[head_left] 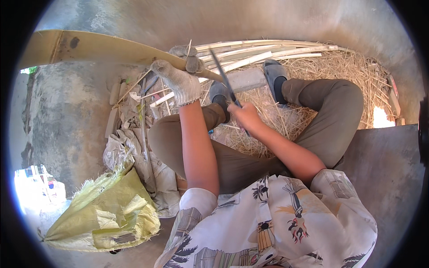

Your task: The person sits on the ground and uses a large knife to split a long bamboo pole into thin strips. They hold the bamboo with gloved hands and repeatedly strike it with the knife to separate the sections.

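Bamboo strip (105, 48) is gripped by gloved left hand (178, 82), forearm extended forward; knife (223, 76) is clenched in right hand (246, 119), forearm angled inward, blade tilted left.

Bamboo strip (98, 47), 10 o'clock: outer end cut off by the dark rim. Left hand (178, 76), gloved, 11 o'clock: fingers partly hidden behind the strip. Right hand (246, 117), near centre: fist covered much of the knife (226, 80) handle. Left slipper (217, 91), just towards 12: partly hidden behind the blade. Pale strips (250, 61), 1 o'clock: left ends lost around the glove. Blue scrap (211, 131), dead centre: too small to identify. Bright patch (38, 187), between 8 and 9: washed out. Dark object (423, 129), 3 o'clock: cut off, kind unclear. Shirt (232, 232), 6 o'clock: lower edge cut it.
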### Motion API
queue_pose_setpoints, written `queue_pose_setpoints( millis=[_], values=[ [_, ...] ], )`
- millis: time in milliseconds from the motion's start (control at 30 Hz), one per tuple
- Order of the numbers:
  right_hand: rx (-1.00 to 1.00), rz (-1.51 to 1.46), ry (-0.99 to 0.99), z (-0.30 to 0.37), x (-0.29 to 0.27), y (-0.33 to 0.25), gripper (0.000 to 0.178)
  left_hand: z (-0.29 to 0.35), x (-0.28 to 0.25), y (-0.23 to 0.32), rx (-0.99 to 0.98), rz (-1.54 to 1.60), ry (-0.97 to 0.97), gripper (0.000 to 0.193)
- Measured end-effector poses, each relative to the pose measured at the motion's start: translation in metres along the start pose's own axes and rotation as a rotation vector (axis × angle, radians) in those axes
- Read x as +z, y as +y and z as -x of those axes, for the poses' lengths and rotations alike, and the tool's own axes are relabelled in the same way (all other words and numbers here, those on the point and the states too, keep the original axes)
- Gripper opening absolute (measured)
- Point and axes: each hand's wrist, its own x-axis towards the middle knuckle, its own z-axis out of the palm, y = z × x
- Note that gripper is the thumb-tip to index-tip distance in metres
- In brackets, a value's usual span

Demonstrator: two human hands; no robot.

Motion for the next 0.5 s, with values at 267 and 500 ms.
queue_pose_setpoints(
  millis=[267, 500],
  values=[
    [-0.414, -0.478, 0.144, 0.005, -0.017, -0.02, 0.026, 0.006, 0.035, 0.019, 0.138, -0.054, 0.246, 0.099],
    [-0.511, 0.121, 0.285, -0.01, -0.026, -0.011, 0.027, 0.003, 0.004, -0.008, 0.008, 0.056, 0.059, 0.099]
  ],
)
